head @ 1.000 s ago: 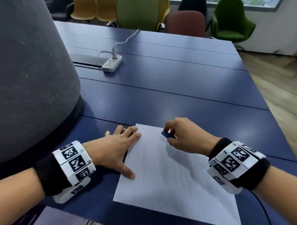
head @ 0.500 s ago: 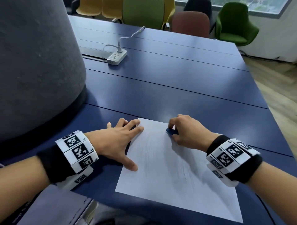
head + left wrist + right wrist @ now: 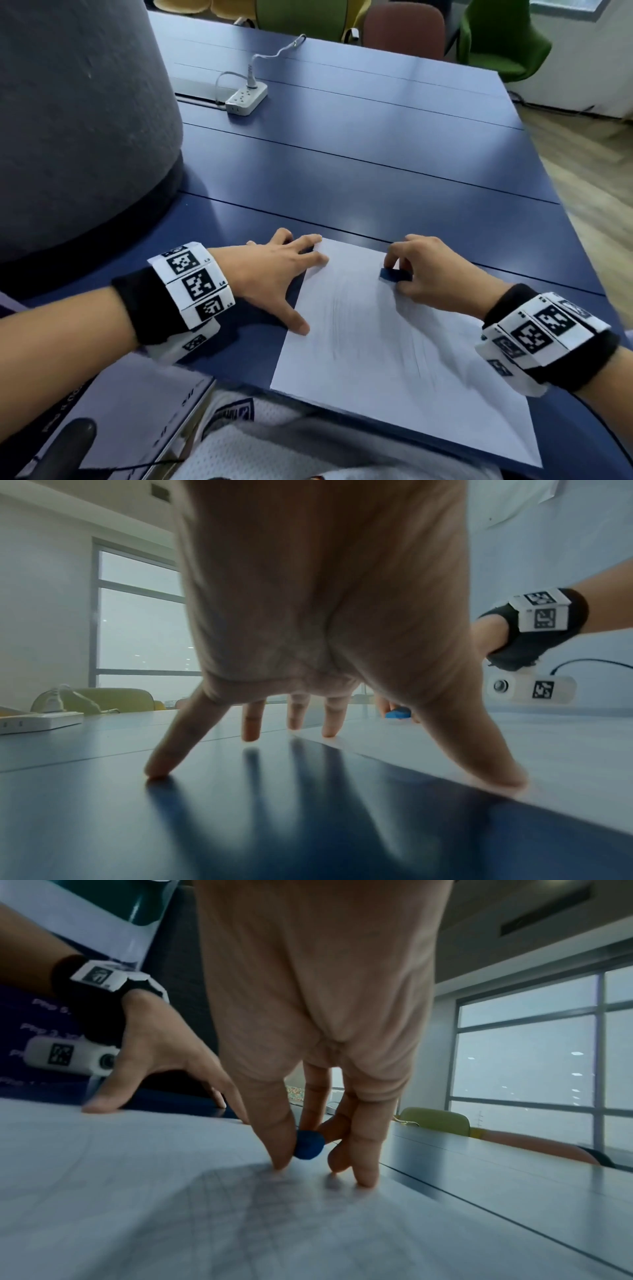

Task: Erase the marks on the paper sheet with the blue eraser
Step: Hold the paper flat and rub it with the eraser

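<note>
Rubbing is the step now: the right hand (image 3: 424, 270) pinches the blue eraser (image 3: 394, 274) near the far edge of the paper sheet (image 3: 394, 359), the flat, spread left hand (image 3: 274, 274) presses its left edge, and the faint marks (image 3: 342, 318) nearer the person probably come next.

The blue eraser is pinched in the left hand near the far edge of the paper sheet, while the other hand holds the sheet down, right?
Not quite: the right hand pinches the blue eraser, as the head view shows. The left hand, fingers spread, holds down the paper sheet at its left edge. The rest stands.
</note>
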### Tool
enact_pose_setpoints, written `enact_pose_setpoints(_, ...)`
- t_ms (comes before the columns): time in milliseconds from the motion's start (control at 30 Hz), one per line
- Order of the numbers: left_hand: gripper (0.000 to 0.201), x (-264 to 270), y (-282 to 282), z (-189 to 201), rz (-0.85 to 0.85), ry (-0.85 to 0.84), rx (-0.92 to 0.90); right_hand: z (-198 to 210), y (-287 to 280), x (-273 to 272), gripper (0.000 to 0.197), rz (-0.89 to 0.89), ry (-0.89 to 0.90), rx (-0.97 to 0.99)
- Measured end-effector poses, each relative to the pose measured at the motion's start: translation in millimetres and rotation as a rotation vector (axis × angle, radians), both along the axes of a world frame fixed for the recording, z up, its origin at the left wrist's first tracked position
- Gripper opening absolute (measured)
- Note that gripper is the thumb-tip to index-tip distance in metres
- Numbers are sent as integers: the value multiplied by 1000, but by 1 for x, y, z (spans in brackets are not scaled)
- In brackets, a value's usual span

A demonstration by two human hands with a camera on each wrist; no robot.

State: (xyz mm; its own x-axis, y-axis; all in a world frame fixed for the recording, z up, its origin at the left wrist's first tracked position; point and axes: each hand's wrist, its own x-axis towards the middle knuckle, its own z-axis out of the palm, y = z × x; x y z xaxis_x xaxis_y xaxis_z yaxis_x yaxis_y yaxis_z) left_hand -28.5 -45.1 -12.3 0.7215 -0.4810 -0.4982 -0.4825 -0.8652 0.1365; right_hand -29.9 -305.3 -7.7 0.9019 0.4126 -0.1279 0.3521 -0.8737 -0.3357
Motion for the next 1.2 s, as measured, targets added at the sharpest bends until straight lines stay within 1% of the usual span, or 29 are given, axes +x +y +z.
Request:
enact_pose_setpoints(100, 116, 1, -9, 0, -6, 22, -20, 5, 5, 3, 10, -42, -14, 53)
enact_pose_setpoints(200, 123, 2, -14, 3, -27, 24, 11, 4, 23, 9, 14, -38, 11, 78)
enact_pose_setpoints(300, 126, 4, -15, 4, -48, 8, 35, 1, 37, 15, 13, -27, -7, 83)
enact_pose_setpoints(433, 127, 4, -14, 3, -75, -30, 61, 0, 38, 20, 14, -84, -25, 114)
enact_pose_setpoints(500, 127, 5, -14, 2, -83, -47, 61, -2, 42, 12, 13, -22, -27, 105)
enact_pose_setpoints(567, 127, 4, -14, 1, -84, -55, 60, -1, 49, -1, 14, 96, -23, 61)
enact_pose_setpoints(600, 126, 4, -14, 1, -88, -60, 60, 0, 51, -3, 14, 113, -14, 59)
enact_pose_setpoints(700, 126, 4, -13, 3, -88, -62, 57, 2, 49, 12, 12, -10, -23, 110)
enact_pose_setpoints(767, 125, 3, -13, 3, -86, -60, 61, 1, 48, 17, 13, -44, -41, 121)
enact_pose_setpoints(900, 125, 2, -12, 4, -87, -66, 64, 1, 56, -2, 12, 109, 1, 72)
enact_pose_setpoints(933, 125, 3, -12, 3, -88, -67, 63, 4, 57, -1, 12, 97, 7, 73)
enact_pose_setpoints(1033, 125, 3, -12, 3, -88, -63, 64, 5, 54, 16, 14, -40, -27, 119)
enact_pose_setpoints(1067, 125, 3, -12, 2, -90, -64, 62, 5, 54, 18, 13, -48, -35, 124)
enact_pose_setpoints(1100, 126, 4, -12, 2, -92, -66, 60, 5, 55, 17, 13, -26, -34, 121)
enact_pose_setpoints(1200, 125, 4, -11, 1, -97, -73, 43, 5, 62, -2, 9, 122, 20, 85)
